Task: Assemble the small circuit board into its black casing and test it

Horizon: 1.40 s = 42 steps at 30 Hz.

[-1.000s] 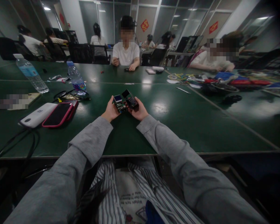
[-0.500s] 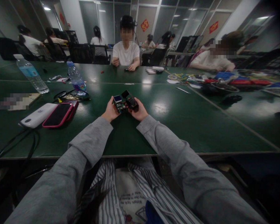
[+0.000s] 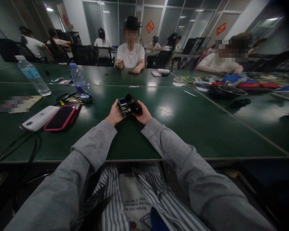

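Above the green table, my left hand (image 3: 113, 115) grips a green circuit board (image 3: 126, 110) by its left side. A small screen (image 3: 122, 101) with a pale border sits at the board's upper end. Close beside it, my right hand (image 3: 144, 114) is closed round a black plastic casing (image 3: 135, 106), which is tilted toward the board. The casing's upper part shows an opening. Board and casing are side by side; I cannot tell whether they touch. My fingertips behind both pieces are hidden.
Left of my hands lie a pink-cased phone (image 3: 60, 118), a white power bank (image 3: 39, 118) and a dark cable. Two water bottles (image 3: 80, 81) stand behind them. A thin pen-like stick (image 3: 189, 93) and a heap of wires and bags (image 3: 240, 84) lie right. A person (image 3: 130, 53) sits opposite.
The black casing has turned in my right hand, so a different face of it shows beside the board. My left hand and the board have barely moved.
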Each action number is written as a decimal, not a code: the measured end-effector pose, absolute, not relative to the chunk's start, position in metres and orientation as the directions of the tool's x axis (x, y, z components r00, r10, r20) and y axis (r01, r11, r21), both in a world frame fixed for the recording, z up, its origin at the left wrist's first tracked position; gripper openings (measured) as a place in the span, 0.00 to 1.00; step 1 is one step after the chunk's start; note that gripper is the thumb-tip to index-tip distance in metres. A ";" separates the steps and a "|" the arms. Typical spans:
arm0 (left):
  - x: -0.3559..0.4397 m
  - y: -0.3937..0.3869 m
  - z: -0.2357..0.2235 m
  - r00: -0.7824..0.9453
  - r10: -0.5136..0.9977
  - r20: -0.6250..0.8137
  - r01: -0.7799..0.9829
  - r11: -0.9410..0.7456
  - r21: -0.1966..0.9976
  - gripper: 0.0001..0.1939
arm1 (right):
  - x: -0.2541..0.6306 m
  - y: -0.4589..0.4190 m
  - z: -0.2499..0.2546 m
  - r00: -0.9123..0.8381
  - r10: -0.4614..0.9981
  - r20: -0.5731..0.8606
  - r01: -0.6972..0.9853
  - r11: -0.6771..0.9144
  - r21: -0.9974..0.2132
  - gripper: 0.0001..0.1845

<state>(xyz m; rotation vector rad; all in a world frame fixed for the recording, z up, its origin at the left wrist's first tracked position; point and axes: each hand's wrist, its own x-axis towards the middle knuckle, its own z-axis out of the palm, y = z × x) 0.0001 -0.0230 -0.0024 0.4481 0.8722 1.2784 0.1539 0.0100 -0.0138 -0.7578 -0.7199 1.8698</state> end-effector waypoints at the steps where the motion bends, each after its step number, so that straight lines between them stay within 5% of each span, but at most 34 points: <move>1: 0.000 -0.023 -0.002 0.043 0.945 -0.324 -0.650 0.273 0.710 0.26 | 0.153 0.011 -0.014 -0.334 0.922 -0.196 -0.549 -0.359 -0.755 0.10; 12: -0.001 -0.028 0.016 0.139 0.944 -0.298 -0.705 0.306 0.640 0.27 | 0.152 0.017 -0.026 -0.218 0.976 -0.027 -0.443 -0.123 -0.888 0.18; 24: 0.001 -0.024 0.014 0.192 0.959 -0.207 -0.417 0.271 0.868 0.31 | 0.151 0.010 -0.019 -0.249 0.969 -0.003 -0.367 -0.097 -0.925 0.19; 42: -0.003 -0.027 0.021 0.181 0.958 -0.224 -0.310 0.272 0.911 0.38 | 0.154 0.022 -0.024 -0.236 0.968 -0.087 -0.379 -0.174 -0.909 0.19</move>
